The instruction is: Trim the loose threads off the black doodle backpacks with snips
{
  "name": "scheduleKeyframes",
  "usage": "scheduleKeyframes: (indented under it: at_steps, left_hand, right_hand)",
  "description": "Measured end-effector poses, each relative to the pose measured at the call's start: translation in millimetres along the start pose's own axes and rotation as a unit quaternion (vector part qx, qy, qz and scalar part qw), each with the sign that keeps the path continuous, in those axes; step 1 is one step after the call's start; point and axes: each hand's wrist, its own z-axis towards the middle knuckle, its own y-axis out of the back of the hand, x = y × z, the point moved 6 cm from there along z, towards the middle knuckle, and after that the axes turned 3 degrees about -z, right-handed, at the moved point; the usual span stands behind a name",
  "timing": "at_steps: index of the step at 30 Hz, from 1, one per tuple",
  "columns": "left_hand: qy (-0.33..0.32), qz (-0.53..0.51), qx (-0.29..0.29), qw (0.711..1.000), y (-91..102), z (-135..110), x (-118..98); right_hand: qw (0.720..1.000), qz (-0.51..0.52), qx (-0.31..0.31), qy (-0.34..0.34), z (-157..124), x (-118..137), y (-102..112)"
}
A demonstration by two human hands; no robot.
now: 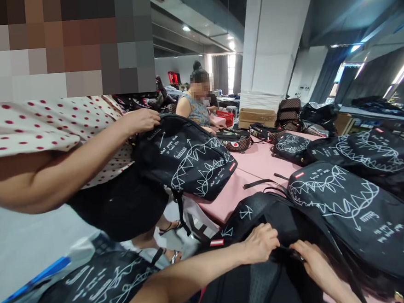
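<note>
A black backpack (259, 281) with white printed lines and a small red-and-white label lies before me at the table's near edge. My left hand (262, 243) is closed, gripping a dark part of this backpack near its upper middle. Just to its right, my right hand (308, 257) is also closed, its fingers pinching the same dark fabric or strap. A narrow gap separates the two hands. What exactly lies under the fingers is too dark to make out. Next to my right hand rests another black backpack (351, 201) with white zigzag print and lettering.
On the left a co-worker in a dotted top holds a printed black backpack (195, 156) over the pink table (254, 161). Another person sits farther back. Several more bags, a cardboard box (257, 117) and a red basket (225, 118) stand beyond. A printed bag (101, 288) lies lower left.
</note>
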Motion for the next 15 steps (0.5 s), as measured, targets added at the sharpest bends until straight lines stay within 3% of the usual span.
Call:
scheduleKeyframes:
  at_steps: [3, 7, 11, 15]
  left_hand:
    - [0.043, -0.022, 0.060, 0.997, 12.3, 8.6, 2.6]
    - [0.114, -0.064, 0.090, 0.987, 24.9, 42.0, 19.2]
    - [0.211, -0.084, 0.126, 0.966, 9.1, 76.3, 41.2]
    - [0.273, -0.075, 0.135, 0.950, -4.2, 93.3, 45.1]
  right_hand:
    - [1.000, -0.009, -0.019, -0.014, -4.8, 6.7, 3.5]
    - [0.998, -0.030, -0.046, 0.012, -9.3, 18.3, 18.3]
    - [0.997, -0.036, -0.051, 0.046, -12.9, 21.1, 20.0]
    - [0.995, -0.048, -0.059, 0.064, -26.5, 26.0, 15.2]
